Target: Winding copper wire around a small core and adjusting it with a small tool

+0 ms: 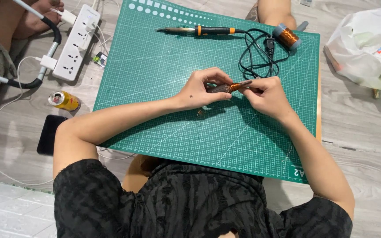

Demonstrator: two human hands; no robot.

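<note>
Over the middle of a green cutting mat (164, 66), both my hands hold a short dark rod wound with copper wire (233, 86). My left hand (203, 88) grips the rod's left end, fingers curled around it. My right hand (265, 94) pinches the right end, where the copper winding sits. The rod lies roughly level, a little above the mat. A small dark bit (200, 113) lies on the mat under my left wrist.
A soldering iron with an orange and black handle (199, 30) lies at the mat's far edge, its black cord (259, 55) coiled beside a copper wire spool (286, 37). Left of the mat: a white power strip (76, 42), a yellow can (65, 100), a black phone (50, 133). A plastic bag (367, 44) sits right. Another person's leg (5, 26) is at far left.
</note>
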